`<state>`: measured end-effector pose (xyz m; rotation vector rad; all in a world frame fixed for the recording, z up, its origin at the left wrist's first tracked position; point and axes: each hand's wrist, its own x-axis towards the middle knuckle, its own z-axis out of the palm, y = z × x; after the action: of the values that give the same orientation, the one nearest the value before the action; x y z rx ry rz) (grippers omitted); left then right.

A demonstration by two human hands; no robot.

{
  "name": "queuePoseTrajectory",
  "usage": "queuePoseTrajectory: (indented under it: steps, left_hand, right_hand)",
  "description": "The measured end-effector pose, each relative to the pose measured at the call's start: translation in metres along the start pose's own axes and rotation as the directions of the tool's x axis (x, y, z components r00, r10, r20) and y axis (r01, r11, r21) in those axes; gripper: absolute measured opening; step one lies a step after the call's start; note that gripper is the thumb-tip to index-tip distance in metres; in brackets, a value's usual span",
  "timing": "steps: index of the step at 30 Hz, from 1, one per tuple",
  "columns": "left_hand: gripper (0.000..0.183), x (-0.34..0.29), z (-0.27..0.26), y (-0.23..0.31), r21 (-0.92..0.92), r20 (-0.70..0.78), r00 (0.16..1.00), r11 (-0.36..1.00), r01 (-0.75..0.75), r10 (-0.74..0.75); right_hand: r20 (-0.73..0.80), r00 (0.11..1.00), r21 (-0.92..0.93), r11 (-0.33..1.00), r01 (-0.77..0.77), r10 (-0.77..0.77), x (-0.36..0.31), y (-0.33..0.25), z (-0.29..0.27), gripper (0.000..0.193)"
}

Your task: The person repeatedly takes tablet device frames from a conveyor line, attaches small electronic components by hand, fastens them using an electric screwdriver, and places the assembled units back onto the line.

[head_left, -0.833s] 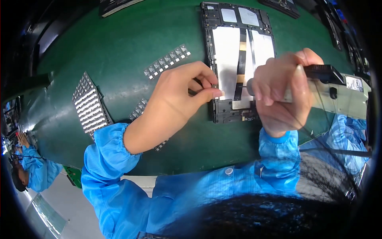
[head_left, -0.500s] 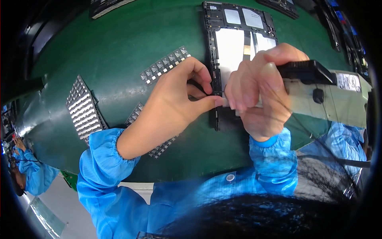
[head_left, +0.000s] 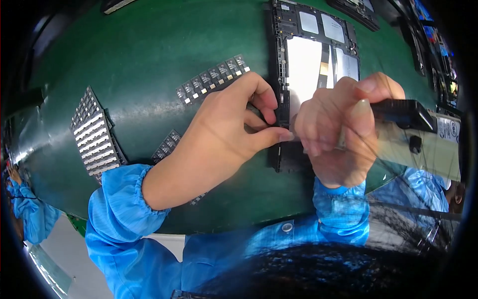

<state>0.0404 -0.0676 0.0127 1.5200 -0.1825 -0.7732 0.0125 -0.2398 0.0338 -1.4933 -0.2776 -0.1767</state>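
Note:
An opened tablet-like device (head_left: 304, 55) with a black frame and silvery panels lies in front of me. At its left edge is my left hand (head_left: 224, 124), forefinger and thumb curled towards each other, the thumb tip touching the frame. Whatever is between those fingertips is hidden. My right hand (head_left: 338, 129) wraps round what looks like an electric screwdriver (head_left: 420, 149), pale-bodied with a black lever. The tool lies sideways over the device's near part, and my fingers cover its tip. Dark strands of hair blur this side.
Strips of small black-and-white parts lie on the green table: one strip (head_left: 214, 77) beyond my left hand, another (head_left: 167, 144) partly under my forearm. A larger stack (head_left: 97, 139) sits farther left. Another dark device (head_left: 356, 12) is at the back right. At far left, a blue-sleeved person (head_left: 32, 212) sits.
The view has shifted slightly closer, so the device and both hands appear farther right. Both hands stay by the device's left edge; their grips look much the same.

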Motion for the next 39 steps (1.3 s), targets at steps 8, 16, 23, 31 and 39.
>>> queuePoseTrajectory:
  steps: [8, 16, 23, 31, 39]
  left_hand:
    - [0.036, 0.001, -0.001, -0.006, 0.088, 0.001, 0.998, 0.994, -0.067, 0.067]
    - [0.035, 0.002, 0.005, -0.012, 0.054, -0.06, 0.991, 0.992, -0.115, 0.118]
    - [0.035, 0.006, 0.008, -0.015, 0.139, -0.122, 0.971, 0.972, -0.191, 0.208]
    - [0.032, 0.005, 0.015, -0.003, -0.001, -0.101, 0.993, 0.998, -0.059, 0.059]
    - [0.035, 0.012, 0.022, 0.007, 0.001, -0.106, 0.992, 0.998, 0.064, -0.064]
  right_hand:
    - [-0.001, 1.0, -0.027, 1.0, 0.004, -0.004, -0.001, 0.004, 0.001, 0.022]
    - [0.001, 1.0, -0.049, 0.998, 0.027, -0.027, 0.007, 0.007, 0.012, 0.023]
    - [-0.019, 0.999, 0.068, 0.997, 0.045, -0.044, 0.008, 0.01, 0.008, 0.025]
    - [-0.253, 0.96, 0.163, 0.983, -0.08, 0.12, 0.015, -0.012, 0.007, 0.031]
    - [-0.499, 0.846, 0.114, 0.954, 0.278, -0.187, -0.016, -0.023, -0.128, 0.024]
